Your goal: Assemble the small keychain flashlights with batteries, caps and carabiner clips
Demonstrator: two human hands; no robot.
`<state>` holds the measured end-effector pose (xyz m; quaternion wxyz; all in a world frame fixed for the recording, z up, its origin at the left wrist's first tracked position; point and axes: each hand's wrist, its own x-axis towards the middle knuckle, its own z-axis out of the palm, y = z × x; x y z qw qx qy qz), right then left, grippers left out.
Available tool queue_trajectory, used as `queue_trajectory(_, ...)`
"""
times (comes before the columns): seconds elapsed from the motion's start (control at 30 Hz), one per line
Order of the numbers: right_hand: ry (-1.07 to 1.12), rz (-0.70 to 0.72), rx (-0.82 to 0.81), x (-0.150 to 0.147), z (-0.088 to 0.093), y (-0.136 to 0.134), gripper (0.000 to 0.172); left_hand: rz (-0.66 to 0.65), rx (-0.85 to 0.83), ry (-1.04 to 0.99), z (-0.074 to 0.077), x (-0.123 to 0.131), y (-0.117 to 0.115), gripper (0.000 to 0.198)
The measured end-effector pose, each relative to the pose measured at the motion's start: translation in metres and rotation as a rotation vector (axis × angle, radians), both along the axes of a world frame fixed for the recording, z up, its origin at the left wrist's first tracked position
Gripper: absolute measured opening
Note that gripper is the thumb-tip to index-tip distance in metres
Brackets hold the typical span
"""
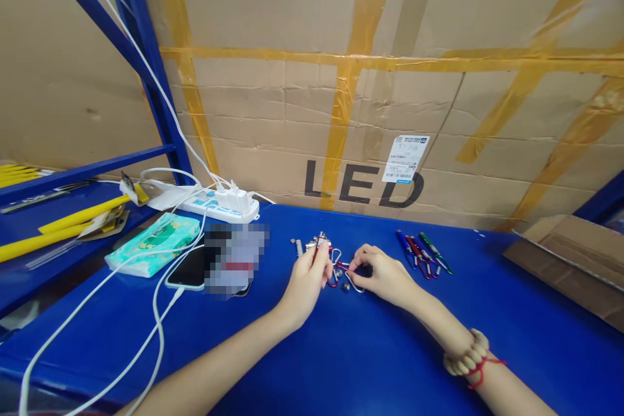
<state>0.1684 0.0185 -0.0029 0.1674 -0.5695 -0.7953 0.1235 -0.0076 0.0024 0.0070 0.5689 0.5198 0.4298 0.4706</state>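
Metal tube [321, 237] sat in the left hand's [303, 283] closed grip while the right hand's [385, 275] nearly-closed fingertips met the carabiners [354, 286], hold unclear: apparently part-picking, next needing a clean pinch.

Racking [168, 133] and taped cardboard [273, 130] suggest a workshop.

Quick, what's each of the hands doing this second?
Left hand: closed, holding a slim red metal tube with a silver tip.
Right hand: curled beside a silver, loop-shaped metal clip; whether it grips anything can't be told.
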Motion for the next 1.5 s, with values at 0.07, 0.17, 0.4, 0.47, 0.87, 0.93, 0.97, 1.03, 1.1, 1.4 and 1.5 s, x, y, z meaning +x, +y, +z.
queue_trajectory(0.07,0.033,-0.015,-0.006,0.0,-0.001,-0.001,0.012,-0.002,0.012,0.003,0.0,-0.001,0.002,0.053)
queue_trajectory(0.17,0.117,-0.042,0.002,0.003,-0.002,0.002,0.018,0.005,0.023,0.024,-0.001,-0.003,0.004,0.051)
queue_trajectory(0.4,0.706,-0.118,-0.047,0.0,0.014,-0.001,0.04,-0.118,0.039,0.012,-0.004,-0.005,0.003,0.044)
queue_trajectory(0.47,0.791,-0.089,-0.108,-0.008,0.018,-0.008,0.042,-0.167,0.025,0.002,-0.004,-0.004,0.002,0.044)
queue_trajectory(0.87,0.818,0.038,-0.201,-0.019,0.022,-0.02,0.038,-0.039,0.182,0.062,-0.002,-0.008,0.002,0.028)
queue_trajectory(0.93,0.774,0.09,-0.206,-0.018,0.02,-0.02,0.036,-0.046,0.207,0.114,-0.002,-0.009,0.001,0.024)
queue_trajectory(0.97,0.747,0.108,-0.207,-0.017,0.019,-0.02,0.036,-0.047,0.218,0.129,-0.003,-0.009,0.001,0.024)
queue_trajectory(1.03,0.718,0.118,-0.205,-0.017,0.015,-0.019,0.035,-0.051,0.229,0.134,-0.003,-0.008,0.0,0.026)
queue_trajectory(1.1,0.746,0.099,-0.204,-0.016,0.012,-0.017,0.035,-0.066,0.216,0.102,-0.003,-0.007,0.0,0.028)
queue_trajectory(1.4,0.751,0.146,0.11,-0.02,0.016,-0.022,0.025,-0.313,-0.105,-0.039,-0.001,-0.005,0.001,0.04)
queue_trajectory(1.5,0.64,0.248,0.209,-0.019,0.019,-0.023,0.021,-0.26,-0.119,-0.069,0.0,-0.006,0.001,0.041)
